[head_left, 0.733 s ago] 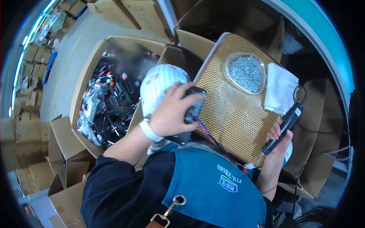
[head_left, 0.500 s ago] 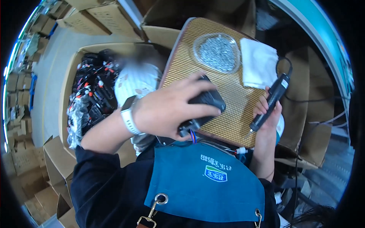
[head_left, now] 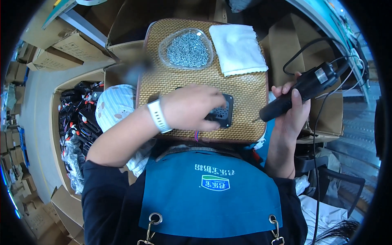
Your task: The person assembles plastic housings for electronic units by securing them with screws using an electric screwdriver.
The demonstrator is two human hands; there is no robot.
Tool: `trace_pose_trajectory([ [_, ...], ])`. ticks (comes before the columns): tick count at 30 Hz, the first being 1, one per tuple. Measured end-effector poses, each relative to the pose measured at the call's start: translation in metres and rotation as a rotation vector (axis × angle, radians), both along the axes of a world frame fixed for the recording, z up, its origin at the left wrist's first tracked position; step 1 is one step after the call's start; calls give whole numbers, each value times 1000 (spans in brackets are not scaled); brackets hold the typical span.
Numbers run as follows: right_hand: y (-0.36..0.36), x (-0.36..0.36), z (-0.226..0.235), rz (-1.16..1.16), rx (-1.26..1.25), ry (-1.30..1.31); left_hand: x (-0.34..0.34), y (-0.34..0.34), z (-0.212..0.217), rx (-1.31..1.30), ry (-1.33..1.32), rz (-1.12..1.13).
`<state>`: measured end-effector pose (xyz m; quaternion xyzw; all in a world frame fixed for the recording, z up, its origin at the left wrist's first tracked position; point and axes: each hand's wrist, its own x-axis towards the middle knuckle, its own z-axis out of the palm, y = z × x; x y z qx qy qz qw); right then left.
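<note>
A black plastic case [head_left: 227,109] with small holes in its face lies on the woven-topped board [head_left: 249,87]. My left hand [head_left: 185,107] is closed over it from the left, covering much of it; thin coloured wires [head_left: 197,135] come out below the hand. In my right hand [head_left: 290,108] is a black electric screwdriver [head_left: 302,90], held above the board's right edge with its bit pointing down and left. A clear plastic dish [head_left: 162,53] of silver screws [head_left: 188,50] and a folded white cloth [head_left: 237,50] sit at the board's far side.
On the left stands a carton [head_left: 57,134] full of black wired units [head_left: 79,108]. More cardboard boxes [head_left: 318,106] stand on the right. The screwdriver's black cord [head_left: 316,171] hangs down on that side. A patterned fabric [head_left: 116,104] shows beside the board.
My left hand has lowered the black case onto the board and turned it holed side up. The screwdriver has tilted flatter in my right hand. The whole view has shifted.
</note>
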<state>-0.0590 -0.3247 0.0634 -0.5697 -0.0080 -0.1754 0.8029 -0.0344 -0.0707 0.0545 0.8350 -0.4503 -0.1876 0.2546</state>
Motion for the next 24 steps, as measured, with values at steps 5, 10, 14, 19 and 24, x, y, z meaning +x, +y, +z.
trace_pose_trajectory([
  [5, 33, 18, -6, 68, 62, -191, 22, -43, -27, 80, -10, 93],
  [10, 52, 21, -25, -13, 41, -280, 22, -38, -40, 110, -165, 61],
  [14, 56, 29, -34, -17, 23, -309, 23, -35, -49, 13, -158, 183],
  [19, 59, 35, -35, -26, -88, -293, 24, -32, -54, -56, -159, 225],
  [24, 61, 41, -41, 34, -104, -300, 24, -29, -57, -107, -176, 232],
])
